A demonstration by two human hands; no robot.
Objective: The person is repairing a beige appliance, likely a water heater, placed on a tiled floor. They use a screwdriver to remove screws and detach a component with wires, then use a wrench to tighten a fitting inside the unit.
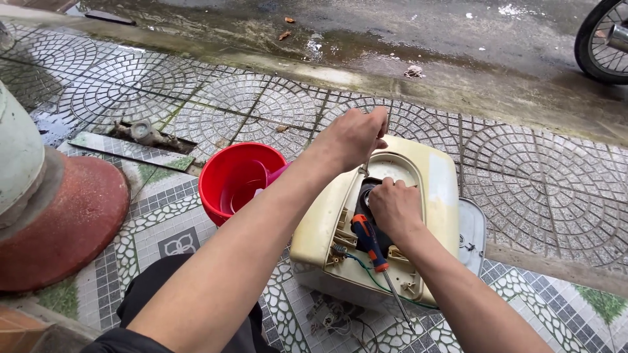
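Note:
A cream-yellow water heater casing (440, 189) lies on the tiled floor with its end cover off and a dark round opening exposed. My left hand (353, 136) rests on the far rim of the casing, fingers curled. Inside the opening, my right hand (394, 208) grips a small part that I cannot make out. A screwdriver (370, 243) with an orange and black handle lies across the open end, with its metal shaft pointing toward me. Green and blue wires (366, 271) hang from the lower edge.
A red bucket (230, 171) holding a pink scoop stands left of the casing. A grey cover panel (472, 232) lies to its right. A pillar with a red-brown base (65, 222) is at far left. Small electrical parts (330, 315) lie on the tiles. A wheel (600, 40) stands on the wet road.

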